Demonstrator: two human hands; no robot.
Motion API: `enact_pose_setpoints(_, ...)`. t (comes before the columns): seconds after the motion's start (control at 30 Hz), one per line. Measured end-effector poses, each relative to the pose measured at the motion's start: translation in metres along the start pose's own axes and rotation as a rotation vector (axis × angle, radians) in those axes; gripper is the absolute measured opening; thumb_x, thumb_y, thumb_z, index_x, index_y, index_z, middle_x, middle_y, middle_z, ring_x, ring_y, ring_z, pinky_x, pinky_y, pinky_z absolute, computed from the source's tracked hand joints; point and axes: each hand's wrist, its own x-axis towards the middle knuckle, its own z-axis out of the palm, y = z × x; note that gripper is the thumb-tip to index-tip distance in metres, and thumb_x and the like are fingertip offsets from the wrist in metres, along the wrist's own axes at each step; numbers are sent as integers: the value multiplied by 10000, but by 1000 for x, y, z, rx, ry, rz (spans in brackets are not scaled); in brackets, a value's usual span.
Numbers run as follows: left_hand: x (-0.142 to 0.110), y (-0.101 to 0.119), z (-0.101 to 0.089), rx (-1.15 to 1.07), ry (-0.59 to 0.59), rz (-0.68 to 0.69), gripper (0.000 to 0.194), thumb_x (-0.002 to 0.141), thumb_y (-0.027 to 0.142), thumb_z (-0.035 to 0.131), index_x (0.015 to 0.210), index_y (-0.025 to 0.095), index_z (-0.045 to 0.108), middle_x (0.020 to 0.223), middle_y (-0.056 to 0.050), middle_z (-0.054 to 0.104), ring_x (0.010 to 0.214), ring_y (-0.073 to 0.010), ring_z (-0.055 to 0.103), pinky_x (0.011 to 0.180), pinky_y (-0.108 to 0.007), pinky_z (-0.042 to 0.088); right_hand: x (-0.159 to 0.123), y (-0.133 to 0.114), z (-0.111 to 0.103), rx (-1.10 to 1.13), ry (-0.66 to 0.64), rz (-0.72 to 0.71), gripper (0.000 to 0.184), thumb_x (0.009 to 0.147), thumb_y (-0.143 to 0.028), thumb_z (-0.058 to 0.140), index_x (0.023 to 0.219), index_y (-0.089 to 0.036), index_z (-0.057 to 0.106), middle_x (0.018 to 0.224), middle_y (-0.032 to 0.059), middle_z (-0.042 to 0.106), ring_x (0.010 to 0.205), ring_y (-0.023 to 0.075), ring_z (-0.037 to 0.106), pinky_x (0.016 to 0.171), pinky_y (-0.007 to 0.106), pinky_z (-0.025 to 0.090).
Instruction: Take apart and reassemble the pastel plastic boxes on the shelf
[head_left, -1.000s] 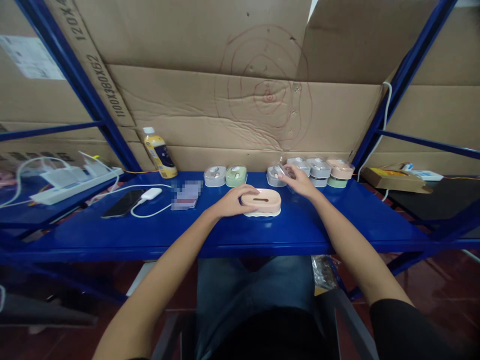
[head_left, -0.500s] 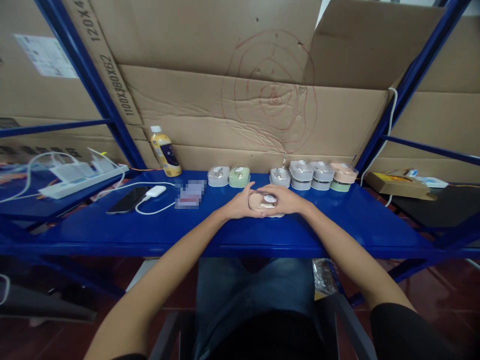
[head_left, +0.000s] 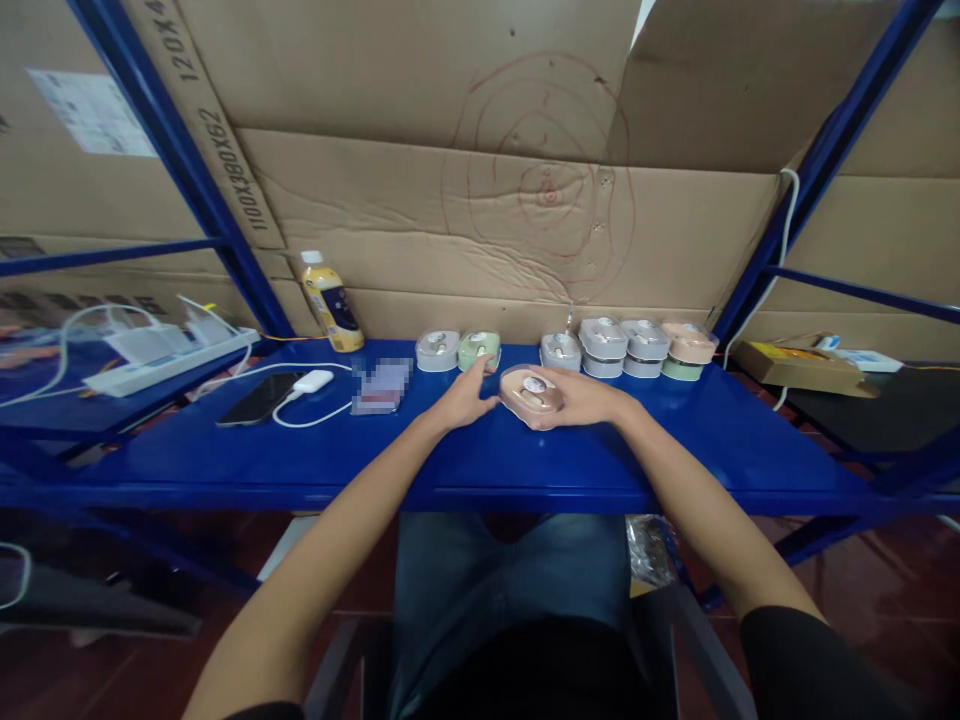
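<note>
A beige rounded plastic case (head_left: 531, 402) with a clear lid and a round white sticker is tilted over the middle of the blue table. My right hand (head_left: 583, 397) grips it from the right side. To its left, my left hand (head_left: 466, 396) is apart from the case, thumb and fingers spread, nothing between them. Its fingertips overlap the front of a green case (head_left: 478, 350) in view; whether they touch it I cannot tell. Beside that stands a grey case (head_left: 438, 351). Behind my right hand is another grey case (head_left: 559, 350).
Stacked grey cases (head_left: 603, 347) and a beige case (head_left: 688, 343) on a green one stand at the back right. On the left are a yellow bottle (head_left: 332, 303), a phone (head_left: 259, 399), a white charger (head_left: 313, 381) with cable and a blurred-out flat item (head_left: 381, 387). Cardboard (head_left: 375, 200) forms the back wall.
My left hand has let go of the beige case and moved left, its fingers opening. The case now tilts in my right hand, showing more of its top and side.
</note>
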Motion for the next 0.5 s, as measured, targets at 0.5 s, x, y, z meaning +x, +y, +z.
enact_pose_setpoints(0.5, 10, 2, -2, 355, 93, 171, 504, 912, 112, 503, 1400, 144, 622, 1461, -176, 633, 1387, -311, 603, 1229, -540, 456, 17, -5, 21, -318, 81, -54, 628, 979, -490, 723, 1523, -200, 601, 1556, 194, 586, 1414, 380, 556, 1200, 549, 431)
